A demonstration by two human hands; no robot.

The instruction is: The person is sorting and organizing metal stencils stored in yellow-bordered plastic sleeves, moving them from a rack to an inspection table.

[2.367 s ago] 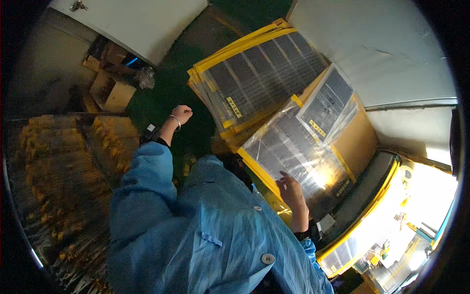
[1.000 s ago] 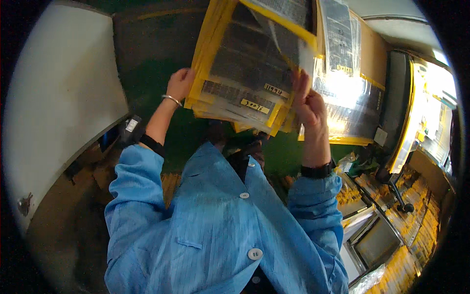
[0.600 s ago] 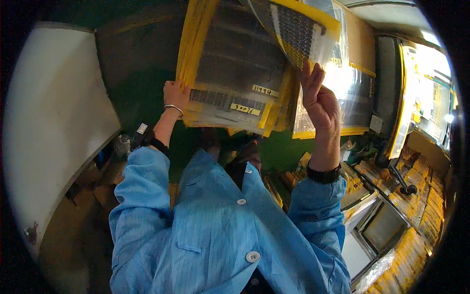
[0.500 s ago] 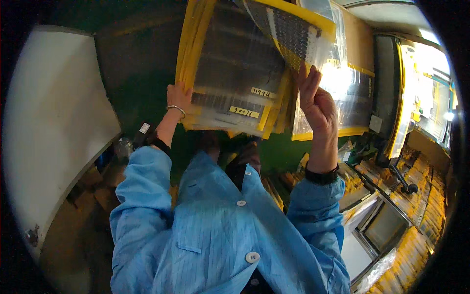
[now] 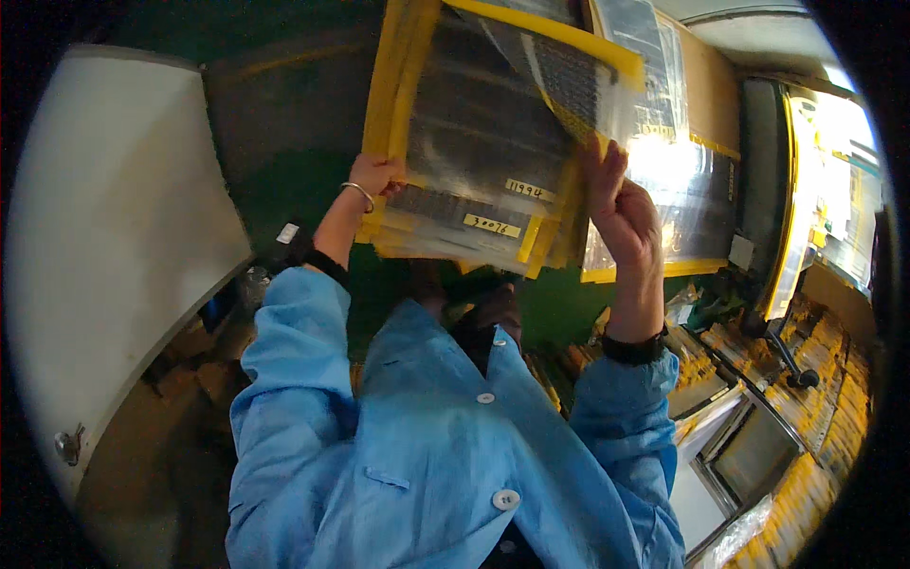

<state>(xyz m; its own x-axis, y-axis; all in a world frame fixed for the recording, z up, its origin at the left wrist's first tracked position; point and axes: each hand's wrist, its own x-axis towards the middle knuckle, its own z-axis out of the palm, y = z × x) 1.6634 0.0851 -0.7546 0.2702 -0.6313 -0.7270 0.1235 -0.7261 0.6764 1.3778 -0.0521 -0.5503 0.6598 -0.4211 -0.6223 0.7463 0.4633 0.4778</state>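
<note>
A stack of large clear film sheets point(image 5: 483, 114), with dark printed areas and yellow tape borders, is in front of me. My left hand point(image 5: 379, 177) is closed on the stack's left edge near its lower corner; its thumb lies on top. My right hand point(image 5: 623, 204) is raised at the right side, with its fingers against the edge of a lifted film sheet point(image 5: 578, 85). That sheet curls up from the stack, and a dark dotted pattern shows on it. Pale labels point(image 5: 493, 225) with handwriting are near the stack's lower edge.
More yellow-edged films point(image 5: 697, 213) lie just right of the stack. A white panel point(image 5: 114, 209) stands at the left. Tightly packed rows of yellow-edged sheets point(image 5: 834, 379) and a pale frame point(image 5: 749, 446) are at the lower right. The floor point(image 5: 555, 308) is green.
The view has shifted, and the stack sits slightly further right in it. My left fingers have curled more tightly round the stack's edge. The lifted sheet's curl has flattened somewhat.
</note>
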